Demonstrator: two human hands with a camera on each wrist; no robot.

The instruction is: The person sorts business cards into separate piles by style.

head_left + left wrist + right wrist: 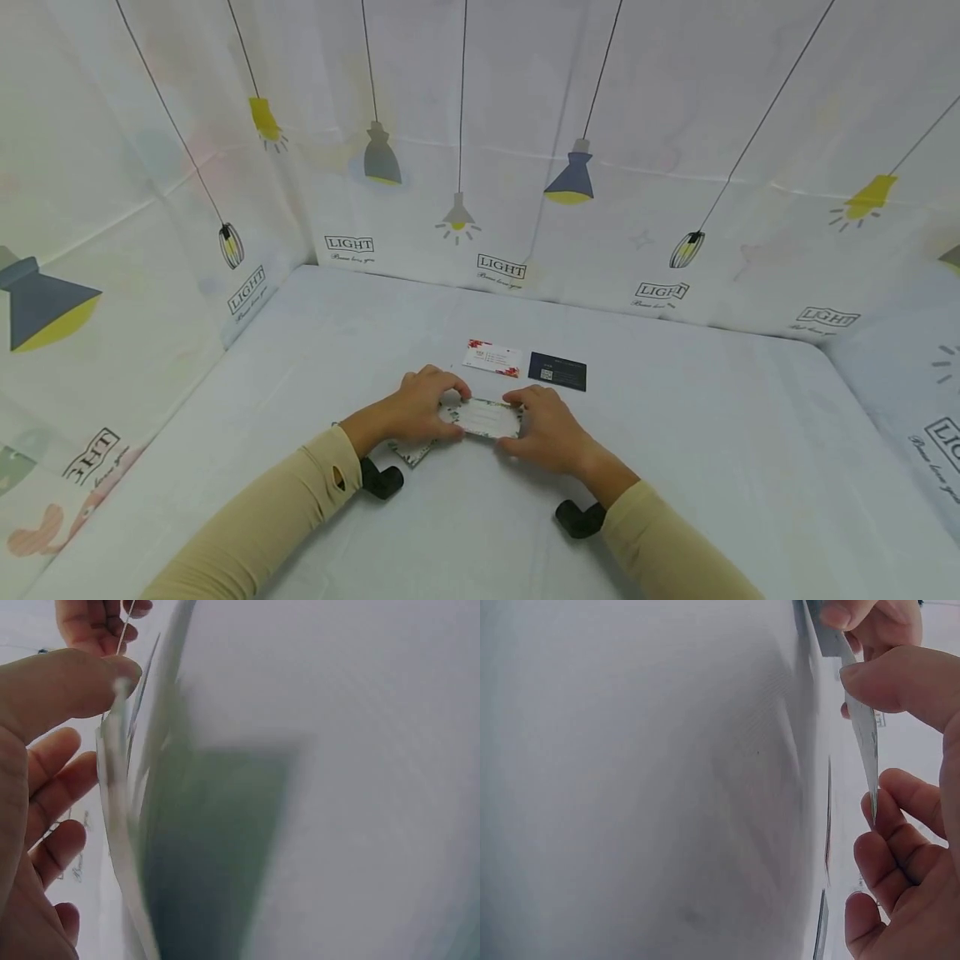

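The card (483, 417) is a small pale rectangle with a leafy printed border and faint ruled lines across its middle; it sits near the middle of the tabletop (712, 467), a little toward the near edge, held lengthwise between both hands. The left hand (416, 414) pinches its left end, thumb on one face and curled fingers behind; the right hand (547, 433) pinches the right end the same way, fingers closed around the edge rather than spread. In the left wrist view the card shows only edge-on as a thin white strip (120, 825) under the thumb; in the right wrist view it is likewise a narrow sliver (864, 731) between thumb and forefinger, so its print cannot be read there. Under the left hand a second patterned card (411, 452) pokes out at an angle, mostly hidden by the wrist; it is perhaps of the same design, though too little shows to be sure. Just beyond the hands, toward the far edge, lie a white card with red marks (492, 358) and a dark blue card (557, 372), side by side and close together; their lettering is too small to make out.
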